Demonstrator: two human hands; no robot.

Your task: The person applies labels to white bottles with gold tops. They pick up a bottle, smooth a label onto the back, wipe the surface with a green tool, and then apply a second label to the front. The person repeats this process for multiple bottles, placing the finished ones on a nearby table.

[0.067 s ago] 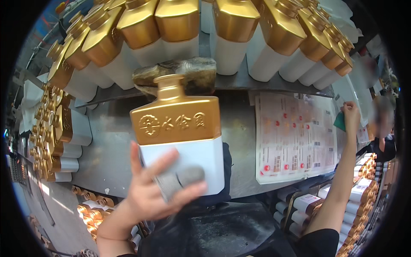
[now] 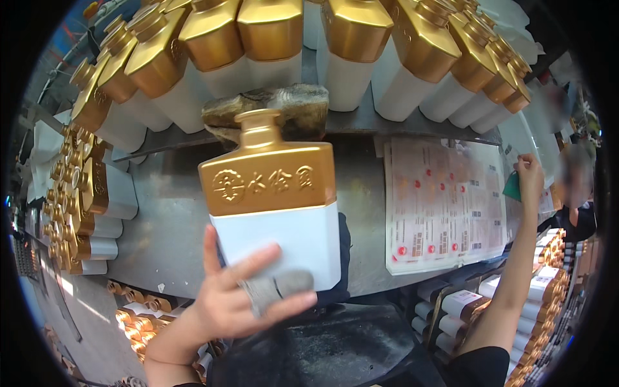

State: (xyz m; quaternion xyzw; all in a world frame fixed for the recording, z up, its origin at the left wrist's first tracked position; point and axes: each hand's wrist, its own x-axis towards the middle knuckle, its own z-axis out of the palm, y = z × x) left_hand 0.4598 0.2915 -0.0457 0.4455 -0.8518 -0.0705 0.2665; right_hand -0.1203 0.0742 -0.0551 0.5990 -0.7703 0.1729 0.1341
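A flat-sided bottle [image 2: 274, 229], gold with raised marks on its upper part and white below, leans upright in front of me with its open neck up. My left hand [image 2: 242, 293] lies against its lower white face, fingers stretched and spread; a grey wrap [image 2: 284, 287] covers one finger. What supports the bottle from behind is partly hidden by it. Far to the right, my right hand [image 2: 530, 173] pinches a small green flat piece [image 2: 512, 186] beyond the edge of the label sheets [image 2: 445, 219], which are printed with red marks.
Rows of gold-and-white bottles [image 2: 358, 39] line the raised shelf at the back. A rough, worn block [image 2: 293, 103] sits at the shelf's edge. More bottles [image 2: 106, 187] are stacked left, and others [image 2: 541, 290] at lower right. A metal tabletop [image 2: 161, 232] lies under the work.
The bottle has shifted very slightly right and up. My left hand has slid a little down and right on it. My right hand and the green piece have barely moved.
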